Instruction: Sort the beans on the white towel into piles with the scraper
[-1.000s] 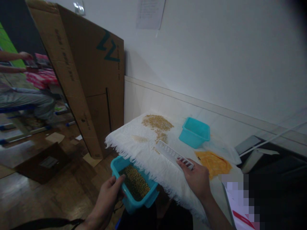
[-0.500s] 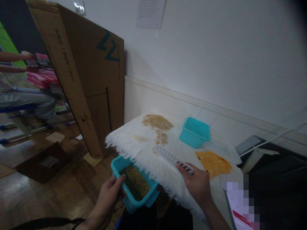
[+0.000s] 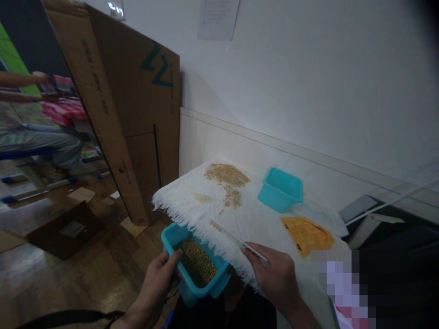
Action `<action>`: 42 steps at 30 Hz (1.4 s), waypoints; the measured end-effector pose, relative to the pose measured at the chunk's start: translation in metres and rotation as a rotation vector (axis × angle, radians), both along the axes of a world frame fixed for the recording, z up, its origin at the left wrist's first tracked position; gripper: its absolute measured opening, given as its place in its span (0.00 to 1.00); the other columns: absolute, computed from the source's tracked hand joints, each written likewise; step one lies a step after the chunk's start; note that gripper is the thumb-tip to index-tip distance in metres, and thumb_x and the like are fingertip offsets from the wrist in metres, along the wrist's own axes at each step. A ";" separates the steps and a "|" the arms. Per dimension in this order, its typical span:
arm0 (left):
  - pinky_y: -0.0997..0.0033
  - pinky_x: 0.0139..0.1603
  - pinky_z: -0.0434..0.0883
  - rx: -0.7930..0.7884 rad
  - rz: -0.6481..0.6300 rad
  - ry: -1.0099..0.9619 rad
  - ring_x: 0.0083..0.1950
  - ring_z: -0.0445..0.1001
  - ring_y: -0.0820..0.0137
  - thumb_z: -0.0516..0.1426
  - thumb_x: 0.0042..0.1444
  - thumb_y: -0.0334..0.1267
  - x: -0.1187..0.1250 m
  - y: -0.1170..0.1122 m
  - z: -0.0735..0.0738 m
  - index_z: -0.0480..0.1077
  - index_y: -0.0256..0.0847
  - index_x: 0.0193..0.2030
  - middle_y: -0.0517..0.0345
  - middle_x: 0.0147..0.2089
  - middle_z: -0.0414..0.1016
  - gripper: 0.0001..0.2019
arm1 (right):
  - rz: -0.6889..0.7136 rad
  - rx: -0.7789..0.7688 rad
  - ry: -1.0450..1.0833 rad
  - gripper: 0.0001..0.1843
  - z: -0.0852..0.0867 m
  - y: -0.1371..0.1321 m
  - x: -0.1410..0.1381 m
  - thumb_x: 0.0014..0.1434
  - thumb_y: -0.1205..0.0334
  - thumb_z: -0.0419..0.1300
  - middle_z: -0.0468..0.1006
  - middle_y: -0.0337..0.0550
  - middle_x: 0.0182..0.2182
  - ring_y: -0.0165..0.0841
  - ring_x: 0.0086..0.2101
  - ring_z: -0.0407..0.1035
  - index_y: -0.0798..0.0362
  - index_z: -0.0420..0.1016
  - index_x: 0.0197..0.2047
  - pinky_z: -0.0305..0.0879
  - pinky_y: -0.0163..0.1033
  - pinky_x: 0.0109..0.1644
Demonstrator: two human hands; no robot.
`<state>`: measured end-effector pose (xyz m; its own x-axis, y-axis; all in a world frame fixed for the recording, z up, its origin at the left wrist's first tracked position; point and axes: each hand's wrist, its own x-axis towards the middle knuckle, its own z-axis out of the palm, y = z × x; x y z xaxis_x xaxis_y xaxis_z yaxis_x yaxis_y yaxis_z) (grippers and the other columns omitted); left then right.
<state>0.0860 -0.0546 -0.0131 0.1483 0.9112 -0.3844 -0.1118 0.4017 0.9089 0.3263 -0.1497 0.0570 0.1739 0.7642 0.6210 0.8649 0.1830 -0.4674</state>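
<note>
My left hand (image 3: 163, 278) grips the near-left rim of a turquoise plastic box (image 3: 188, 292), thumb over the edge. Inside lie yellow soybeans (image 3: 199, 258) and something dark green along the near side. The box is held below the cloth's fringed edge. In my right hand (image 3: 277, 272) is a white slotted plastic strip (image 3: 236, 238), turned nearly edge-on over the cloth near that fringe. A few soybeans lie by the strip's far tip. Further back, a soybean pile (image 3: 228, 174) trails toward me on the white cloth (image 3: 185, 185).
A second turquoise box (image 3: 281, 189) stands at the table's back right, beside a clear lid (image 3: 320, 217) and an orange cloth (image 3: 307, 235). A tall cardboard box (image 3: 137, 100) rises at the left. Beyond it sits another person (image 3: 41, 132). A wall runs behind the table.
My right hand has drawn the strip toward me and tipped it edge-on. A few soybeans have shifted with it toward the fringe. My left hand and its box stay almost in place.
</note>
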 end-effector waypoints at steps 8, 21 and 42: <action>0.75 0.19 0.60 -0.010 0.035 -0.004 0.17 0.63 0.75 0.66 0.40 0.53 0.000 0.001 0.011 0.66 0.42 0.20 0.66 0.15 0.65 0.19 | -0.144 -0.039 0.079 0.19 0.009 0.013 0.004 0.63 0.47 0.58 0.85 0.45 0.30 0.38 0.29 0.81 0.51 0.85 0.36 0.76 0.35 0.35; 0.75 0.18 0.58 0.014 0.018 0.029 0.17 0.61 0.75 0.65 0.44 0.56 -0.002 0.002 0.003 0.66 0.43 0.21 0.68 0.16 0.64 0.21 | -0.313 -0.159 -0.024 0.22 0.006 0.057 0.045 0.62 0.44 0.56 0.83 0.47 0.25 0.39 0.28 0.79 0.52 0.82 0.32 0.65 0.36 0.30; 0.75 0.20 0.62 -0.004 0.019 -0.015 0.18 0.63 0.75 0.66 0.45 0.54 -0.003 0.004 -0.007 0.68 0.41 0.22 0.66 0.16 0.66 0.19 | -0.286 -0.124 0.056 0.21 0.008 0.048 0.048 0.62 0.45 0.58 0.83 0.45 0.25 0.38 0.26 0.78 0.53 0.83 0.35 0.66 0.34 0.28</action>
